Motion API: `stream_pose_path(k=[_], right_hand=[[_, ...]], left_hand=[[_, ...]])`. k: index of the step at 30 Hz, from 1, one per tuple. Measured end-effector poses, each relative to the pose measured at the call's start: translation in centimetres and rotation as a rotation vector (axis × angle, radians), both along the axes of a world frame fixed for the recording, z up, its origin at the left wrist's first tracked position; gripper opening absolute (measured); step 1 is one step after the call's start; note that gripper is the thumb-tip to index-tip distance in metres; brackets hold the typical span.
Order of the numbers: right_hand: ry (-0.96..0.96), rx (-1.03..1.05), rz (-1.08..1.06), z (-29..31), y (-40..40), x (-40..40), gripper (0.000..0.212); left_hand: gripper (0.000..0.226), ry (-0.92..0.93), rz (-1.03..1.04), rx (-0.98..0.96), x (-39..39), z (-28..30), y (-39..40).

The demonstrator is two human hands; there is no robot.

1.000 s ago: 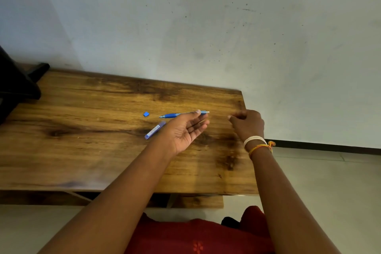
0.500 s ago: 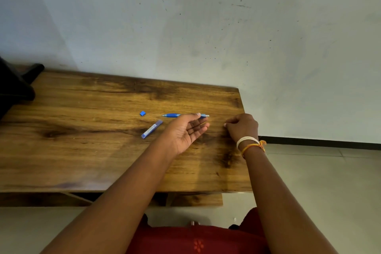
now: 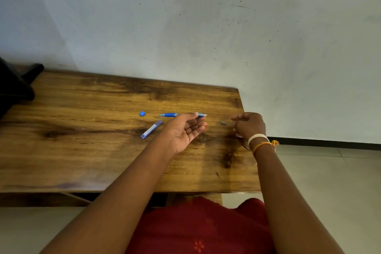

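Observation:
A blue mechanical pencil (image 3: 170,115) lies on the wooden table (image 3: 82,150), its far end hidden behind my fingertips. My left hand (image 3: 183,130) hovers palm up just in front of it, fingers relaxed and holding nothing. A slim blue lead case (image 3: 151,129) lies left of that hand, and a small blue cap (image 3: 142,113) sits beyond it. My right hand (image 3: 249,126) is near the table's right edge with its fingers curled; I see nothing plainly in it. A tiny grey piece (image 3: 223,123) lies just left of its fingertips.
A black object (image 3: 14,88) sits at the table's far left corner. A pale wall runs close behind the table. The table's right edge (image 3: 250,156) drops to a tiled floor. My lap in red cloth (image 3: 202,229) is below the front edge.
My right hand has shifted slightly and its fingers have loosened from a pinch; the tiny grey piece now shows on the table beside it. My left hand stays palm up.

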State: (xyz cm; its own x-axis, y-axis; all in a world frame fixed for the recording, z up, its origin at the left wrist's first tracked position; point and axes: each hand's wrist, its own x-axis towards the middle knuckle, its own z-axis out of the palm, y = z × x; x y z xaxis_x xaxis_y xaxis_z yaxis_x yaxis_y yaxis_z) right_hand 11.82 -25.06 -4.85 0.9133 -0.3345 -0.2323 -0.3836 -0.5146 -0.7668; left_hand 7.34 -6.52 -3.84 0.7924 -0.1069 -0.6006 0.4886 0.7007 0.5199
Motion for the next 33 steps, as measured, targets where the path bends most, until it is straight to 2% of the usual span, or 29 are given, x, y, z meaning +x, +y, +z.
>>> stream_pose_path(k=[3, 7, 14, 18, 22, 25, 28, 33], right_hand=[[0.058, -0.076, 0.108, -0.1, 0.0, -0.1, 0.014], [0.021, -0.167, 0.237, -0.3, 1.0, -0.4, 0.023], [-0.072, -0.27, 0.201, -1.0, 1.5, -0.5, 0.008], [-0.112, 0.074, 0.129, -0.3, 2.3, -0.2, 0.005], [-0.154, 0.369, 0.257, 0.9, 3.5, -0.2, 0.021], [-0.15, 0.574, 0.322, 1.7, 4.6, -0.4, 0.017], [-0.137, 0.661, 0.339, 2.0, 5.2, -0.4, 0.014], [-0.173, 0.605, 0.401, 1.5, 5.7, -0.4, 0.013]], left_hand=[[0.01, 0.005, -0.003, 0.003, 0.0, 0.0, -0.1], [0.013, 0.002, -0.015, 0.014, -0.1, 0.0, -0.5], [0.011, 0.004, -0.01, 0.037, 0.0, 0.1, -0.3], [0.006, 0.009, 0.024, 0.041, 0.0, 0.2, -0.1], [0.004, 0.011, 0.068, 0.046, 0.1, 0.2, 0.4], [0.002, -0.01, 0.116, 0.054, 0.2, 0.3, 1.0], [0.003, -0.039, 0.148, 0.06, 0.4, 0.4, 1.5], [0.004, -0.077, 0.156, 0.073, 0.4, 0.6, 2.0]])
